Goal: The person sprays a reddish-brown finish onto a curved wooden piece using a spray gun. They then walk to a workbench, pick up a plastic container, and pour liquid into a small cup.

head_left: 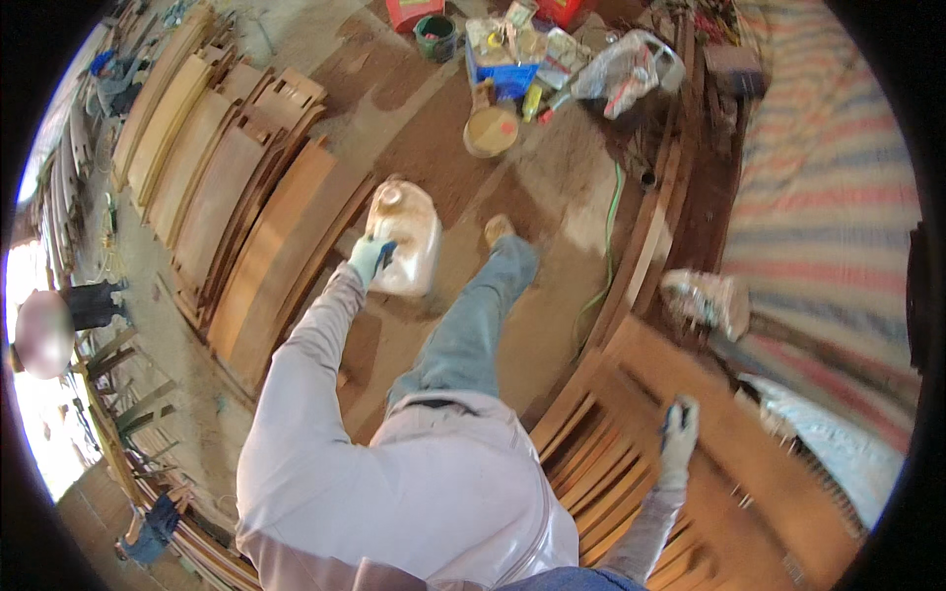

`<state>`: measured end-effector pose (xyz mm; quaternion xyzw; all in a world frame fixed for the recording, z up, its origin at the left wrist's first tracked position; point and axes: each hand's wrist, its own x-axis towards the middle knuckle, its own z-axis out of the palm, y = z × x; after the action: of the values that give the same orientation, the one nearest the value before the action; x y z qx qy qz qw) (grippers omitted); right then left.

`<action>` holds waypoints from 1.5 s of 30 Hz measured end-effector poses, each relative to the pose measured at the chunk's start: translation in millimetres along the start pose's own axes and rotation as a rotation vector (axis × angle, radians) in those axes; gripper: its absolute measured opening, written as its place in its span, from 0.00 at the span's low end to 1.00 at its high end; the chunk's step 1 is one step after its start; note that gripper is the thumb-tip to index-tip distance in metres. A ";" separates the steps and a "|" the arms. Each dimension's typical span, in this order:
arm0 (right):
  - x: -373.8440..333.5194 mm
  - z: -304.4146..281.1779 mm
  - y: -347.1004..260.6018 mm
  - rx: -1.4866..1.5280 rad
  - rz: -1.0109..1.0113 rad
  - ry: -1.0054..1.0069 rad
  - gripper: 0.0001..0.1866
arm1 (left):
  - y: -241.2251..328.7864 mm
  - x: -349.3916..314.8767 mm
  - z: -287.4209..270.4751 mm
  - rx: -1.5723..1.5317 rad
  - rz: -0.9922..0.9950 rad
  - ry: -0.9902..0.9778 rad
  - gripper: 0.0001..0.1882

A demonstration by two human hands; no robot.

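Note:
My left hand [369, 258], in a pale glove with dark blue patches, is closed on the handle of a white plastic jug [422, 258]. The jug has a round cap and brownish stains, and my left arm reaches out to it. Over on the right, my gloved right hand [678, 433] is at a brown slatted wooden furniture piece [724, 458]. Its fingers point away from me and look apart, with nothing visible in them. Whether that hand presses on the wood or hovers just above it, I cannot tell.
Curved wooden panels [271, 261] stand in a row on the left. Ahead are a blue crate [505, 79], a round pan [490, 133], a dark green bucket [435, 37] and a plastic bag [631, 74]. A green hose [613, 222] runs along the floor. Two people are at the far left.

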<state>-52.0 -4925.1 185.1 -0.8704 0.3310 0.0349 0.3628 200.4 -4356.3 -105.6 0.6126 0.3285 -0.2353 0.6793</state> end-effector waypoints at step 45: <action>698.6 503.0 -207.4 0.159 -1.517 -0.116 0.30 | 205.8 408.1 295.1 0.384 0.787 0.609 0.39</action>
<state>706.9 -4873.3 -268.3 -0.8273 -0.3753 -0.2019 0.3660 670.5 -4585.2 -256.1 0.8435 0.2072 0.1697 0.4657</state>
